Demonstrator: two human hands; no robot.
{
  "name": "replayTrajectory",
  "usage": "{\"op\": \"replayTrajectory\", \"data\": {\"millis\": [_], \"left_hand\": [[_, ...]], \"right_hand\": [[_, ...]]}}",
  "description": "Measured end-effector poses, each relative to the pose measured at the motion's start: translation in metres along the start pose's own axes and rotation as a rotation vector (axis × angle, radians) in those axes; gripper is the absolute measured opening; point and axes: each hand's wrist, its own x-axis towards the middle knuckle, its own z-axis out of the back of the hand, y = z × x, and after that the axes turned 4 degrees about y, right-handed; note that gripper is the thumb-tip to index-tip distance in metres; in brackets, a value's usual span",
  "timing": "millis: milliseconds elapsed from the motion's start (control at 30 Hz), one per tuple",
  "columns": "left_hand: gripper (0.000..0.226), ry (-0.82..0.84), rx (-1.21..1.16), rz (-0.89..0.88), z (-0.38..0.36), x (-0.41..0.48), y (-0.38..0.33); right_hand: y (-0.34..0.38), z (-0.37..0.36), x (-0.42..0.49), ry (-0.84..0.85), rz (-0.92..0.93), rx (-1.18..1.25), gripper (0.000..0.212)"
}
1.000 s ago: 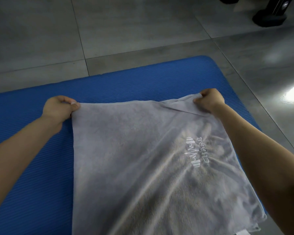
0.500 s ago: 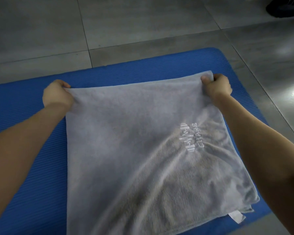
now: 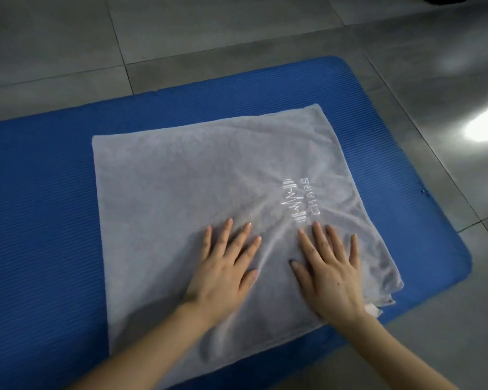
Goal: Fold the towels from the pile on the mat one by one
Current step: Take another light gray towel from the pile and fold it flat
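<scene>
Left hand [image 3: 223, 267] and right hand [image 3: 331, 273], flat, cover part of towel [image 3: 181, 178].

The scene is dim, with a cool grey-blue cast. The strongest light is a blown-out white glare on the floor [image 3: 485, 128] at the right edge, with a fainter, hazy reflection above it. The towel [image 3: 181, 178] is lit softly and evenly, and its creases show only as faint shading. A soft dark shadow lies on it beside the left hand [image 3: 223, 266] and wrist, on their left. The picture is slightly soft and grainy, yet the logo [image 3: 299, 199] reads clearly. Wide-angle distortion bows the mat [image 3: 40, 192] edges and the tile joints, and the top corners darken.
</scene>
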Motion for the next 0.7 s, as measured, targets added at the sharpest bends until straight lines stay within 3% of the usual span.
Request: {"op": "replayTrajectory", "data": {"millis": [167, 267, 333, 433, 567, 700], "left_hand": [[0.070, 0.112, 0.036, 0.007, -0.006, -0.005, 0.002], [0.073, 0.115, 0.055, 0.020, -0.004, -0.006, 0.000], [0.073, 0.087, 0.054, 0.028, 0.001, -0.007, -0.004], [0.068, 0.058, 0.043, -0.032, 0.005, -0.019, -0.015], [0.064, 0.108, 0.040, -0.095, 0.000, -0.047, -0.018], [0.055, -0.034, -0.101, 0.012, 0.009, -0.066, 0.002]], "right_hand": [[-0.029, -0.012, -0.021, 0.154, -0.001, -0.057, 0.062], [-0.025, -0.006, -0.025, 0.081, -0.003, -0.044, 0.060], [-0.031, 0.000, -0.033, -0.014, -0.134, -0.029, 0.058], [-0.047, 0.011, -0.043, -0.171, -0.479, 0.027, 0.056], [-0.061, 0.028, -0.044, 0.011, -0.780, 0.336, 0.054], [-0.074, 0.035, -0.041, 0.106, -0.904, 0.562, 0.040]]}}
